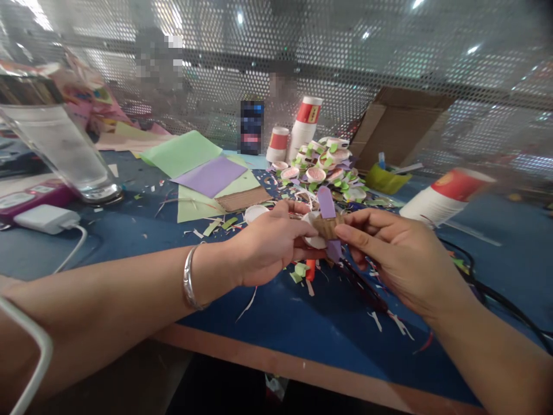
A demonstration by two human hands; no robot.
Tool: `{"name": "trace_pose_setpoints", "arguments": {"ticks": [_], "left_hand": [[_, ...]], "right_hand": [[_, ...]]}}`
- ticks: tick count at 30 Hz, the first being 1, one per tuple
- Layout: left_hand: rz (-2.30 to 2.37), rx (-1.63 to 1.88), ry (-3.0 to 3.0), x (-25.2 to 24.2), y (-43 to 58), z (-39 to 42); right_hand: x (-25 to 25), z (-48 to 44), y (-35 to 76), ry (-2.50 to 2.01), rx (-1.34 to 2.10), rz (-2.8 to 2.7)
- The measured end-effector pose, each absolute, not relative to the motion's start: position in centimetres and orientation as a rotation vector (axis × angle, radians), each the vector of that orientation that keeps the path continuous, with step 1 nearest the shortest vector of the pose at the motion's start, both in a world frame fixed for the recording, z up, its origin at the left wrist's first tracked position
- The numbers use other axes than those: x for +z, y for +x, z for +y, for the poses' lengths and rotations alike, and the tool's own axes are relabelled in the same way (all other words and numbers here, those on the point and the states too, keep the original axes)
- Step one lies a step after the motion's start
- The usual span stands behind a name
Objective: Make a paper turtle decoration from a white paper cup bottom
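Observation:
My left hand (268, 245), with a silver bangle on its wrist, is closed on a small white round paper piece that looks like a cut cup bottom (314, 241). Against it, my right hand (400, 253) pinches a small brown cardboard piece (327, 228) between thumb and fingers. A purple paper strip (326, 202) with a rounded end sticks out above and below the cardboard. How these pieces are joined is hidden by my fingers. Below the hands lie green paper scraps (299, 271) and an orange-red object (310, 270), partly covered.
Behind my hands is a heap of cut cup bottoms with green and purple paper (317, 173). Stacked paper cups (302, 135) stand behind it, another stack (444, 199) leans right. Coloured sheets (185, 153), a glass (73, 150), a white charger (46, 219), cables and scraps lie around.

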State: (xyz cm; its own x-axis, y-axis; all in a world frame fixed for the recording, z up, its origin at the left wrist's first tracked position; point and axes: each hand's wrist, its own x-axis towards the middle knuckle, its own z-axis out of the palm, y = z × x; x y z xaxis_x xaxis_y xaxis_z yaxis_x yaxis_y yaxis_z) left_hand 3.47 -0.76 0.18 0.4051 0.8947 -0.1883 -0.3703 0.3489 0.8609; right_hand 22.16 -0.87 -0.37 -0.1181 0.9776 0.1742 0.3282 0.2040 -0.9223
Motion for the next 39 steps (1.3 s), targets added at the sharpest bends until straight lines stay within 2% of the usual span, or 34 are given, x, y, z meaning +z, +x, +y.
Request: {"name": "trace_pose_setpoints", "arguments": {"ticks": [9, 15, 26, 39], "left_hand": [[0.654, 0.869, 0.922, -0.83, 3.49, -0.30], [0.679, 0.960, 0.892, -0.43, 3.52, -0.28], [0.689, 1.125, 0.830, -0.32, 3.57, -0.17], [0.682, 1.028, 0.924, -0.19, 3.63, -0.61]], "right_hand": [[-1.14, -0.55, 22.04, -1.237, 0.875, -1.680], [-1.17, -0.66, 22.01, -1.251, 0.801, -1.730], [-0.63, -1.35, 21.66, -1.261, 0.997, -1.666], [-0.65, -1.24, 21.54, -1.248, 1.076, -1.644]]}}
